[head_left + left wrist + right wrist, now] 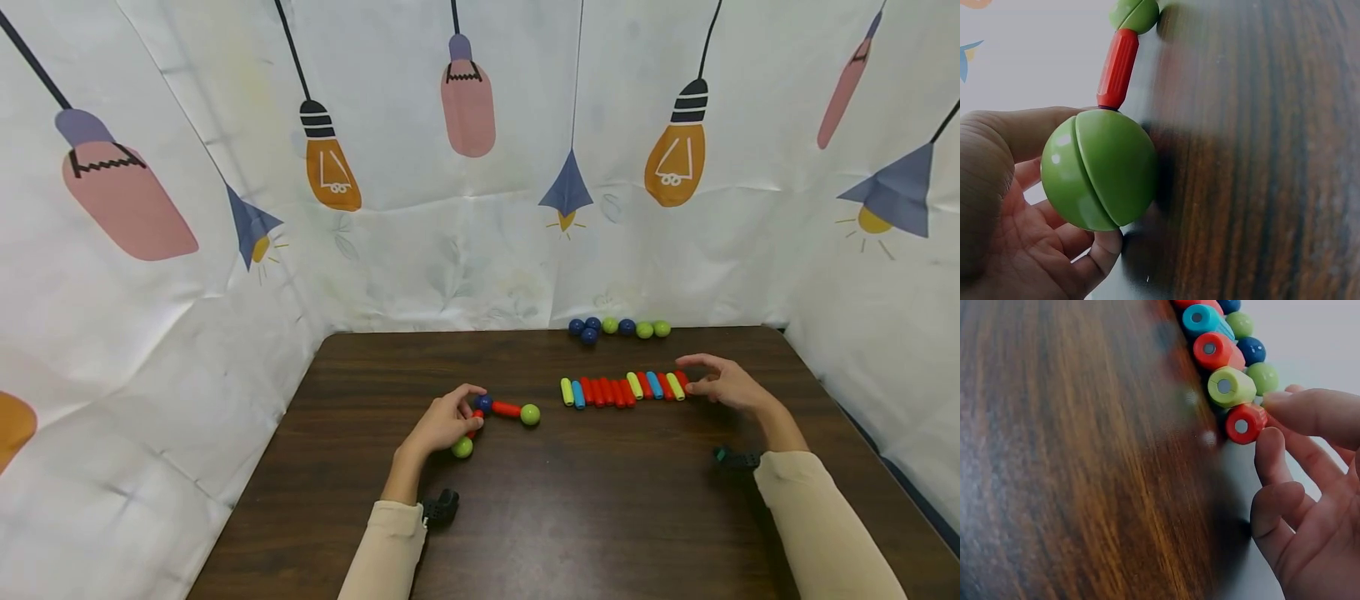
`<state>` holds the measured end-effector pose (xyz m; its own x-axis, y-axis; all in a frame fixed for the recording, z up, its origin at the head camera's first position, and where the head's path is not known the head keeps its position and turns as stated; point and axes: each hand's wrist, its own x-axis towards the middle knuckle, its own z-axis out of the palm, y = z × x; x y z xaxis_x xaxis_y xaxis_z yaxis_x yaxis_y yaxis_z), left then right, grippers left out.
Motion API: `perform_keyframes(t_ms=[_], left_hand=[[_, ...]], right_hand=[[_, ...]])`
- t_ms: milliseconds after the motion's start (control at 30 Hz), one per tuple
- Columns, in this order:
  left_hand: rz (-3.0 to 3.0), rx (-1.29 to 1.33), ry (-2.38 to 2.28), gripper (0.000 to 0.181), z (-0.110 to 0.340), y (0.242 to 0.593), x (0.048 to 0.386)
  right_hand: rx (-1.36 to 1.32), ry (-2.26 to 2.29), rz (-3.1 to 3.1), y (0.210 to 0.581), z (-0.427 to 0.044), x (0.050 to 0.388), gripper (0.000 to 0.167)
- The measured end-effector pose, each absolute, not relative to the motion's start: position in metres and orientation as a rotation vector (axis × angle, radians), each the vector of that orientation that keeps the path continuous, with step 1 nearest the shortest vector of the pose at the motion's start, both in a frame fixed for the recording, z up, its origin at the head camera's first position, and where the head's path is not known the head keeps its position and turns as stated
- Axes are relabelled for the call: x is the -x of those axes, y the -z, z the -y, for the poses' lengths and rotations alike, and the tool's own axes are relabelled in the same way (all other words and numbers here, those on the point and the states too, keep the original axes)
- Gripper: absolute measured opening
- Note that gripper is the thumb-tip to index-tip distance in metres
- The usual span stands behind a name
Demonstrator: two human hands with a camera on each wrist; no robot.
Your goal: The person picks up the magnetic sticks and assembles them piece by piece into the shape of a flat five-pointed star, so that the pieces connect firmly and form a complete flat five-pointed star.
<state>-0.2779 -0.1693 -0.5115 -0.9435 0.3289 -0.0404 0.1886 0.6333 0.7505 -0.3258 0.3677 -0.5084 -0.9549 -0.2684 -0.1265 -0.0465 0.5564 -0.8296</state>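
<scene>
In the head view my left hand (442, 425) holds a bent ball-and-rod chain near its blue ball (483, 404). One red rod (506, 409) runs right from that ball to a green ball (530, 414). Another red rod, partly hidden by the fingers, leads to a nearer green ball (462, 447), large in the left wrist view. Thumb and finger of my right hand (723, 383) pinch the end red magnetic rod (1244, 424). That rod is at the right end of a row of red, yellow and blue rods (617, 393), beside a yellow rod (1232, 387).
Behind the rods, several loose blue and green balls (627, 327) lie along the far edge of the dark wooden table (570, 517). A white cloth printed with lamps (405, 250) hangs around the back and sides. Dark wrist cameras (441, 507) sit on both wrists.
</scene>
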Motion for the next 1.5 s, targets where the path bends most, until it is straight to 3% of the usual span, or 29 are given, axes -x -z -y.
perform_keyframes(t_ms=[700, 1500], left_hand=[[-2.704, -0.412, -1.214, 0.046, 0.166, 0.51, 0.276], [-2.873, -0.097, -1.186, 0.028, 0.169, 0.512, 0.278]], right_hand=[[0.217, 1.005, -2.772, 0.506, -0.387, 0.299, 0.043], [0.391, 0.99, -2.71, 0.507, -0.385, 0.262, 0.025]])
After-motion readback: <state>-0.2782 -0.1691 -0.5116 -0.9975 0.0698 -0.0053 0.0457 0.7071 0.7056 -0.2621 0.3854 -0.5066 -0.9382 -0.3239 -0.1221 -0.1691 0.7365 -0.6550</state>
